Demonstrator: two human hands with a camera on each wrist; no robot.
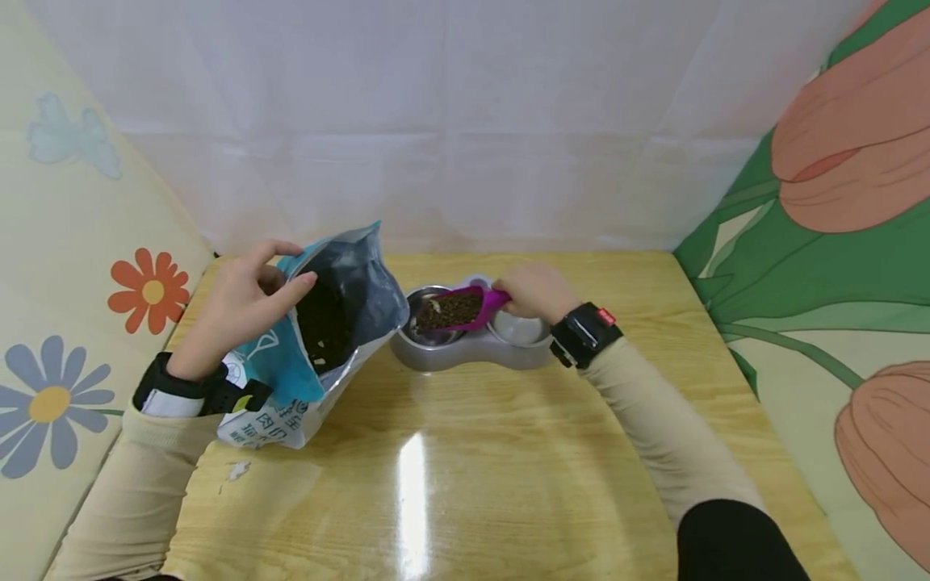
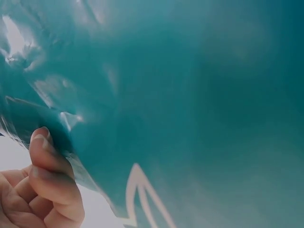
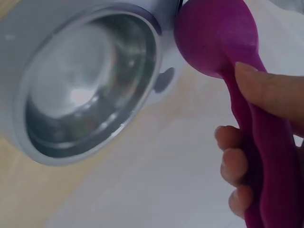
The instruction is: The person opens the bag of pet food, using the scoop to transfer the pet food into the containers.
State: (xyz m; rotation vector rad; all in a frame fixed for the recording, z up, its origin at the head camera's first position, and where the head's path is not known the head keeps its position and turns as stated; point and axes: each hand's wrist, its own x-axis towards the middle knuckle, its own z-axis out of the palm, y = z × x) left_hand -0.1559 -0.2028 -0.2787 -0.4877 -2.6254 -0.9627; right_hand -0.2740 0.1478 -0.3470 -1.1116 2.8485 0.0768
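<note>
My right hand [image 1: 536,290] grips the handle of a magenta scoop [image 3: 266,156], heaped with brown pellets [image 1: 459,310]. In the head view the scoop overlaps the left steel bowl [image 1: 429,335] of a grey double feeder [image 1: 465,353], and some pellets show in that bowl. The right steel bowl [image 3: 90,85] looks bare inside in the right wrist view. With thumb and fingers my left hand [image 1: 243,303] pinches the edge of a blue-and-white foil bag [image 1: 283,371]. The bag's mouth gapes toward the feeder, with dark brown pellets [image 1: 323,323] inside.
Under everything lies a wood-grain table [image 1: 479,468], with a small whitish patch [image 1: 237,470] near the bag. A white sheet [image 1: 450,129] hangs behind. Flower-painted panels stand at the left [image 1: 65,242] and right [image 1: 835,266].
</note>
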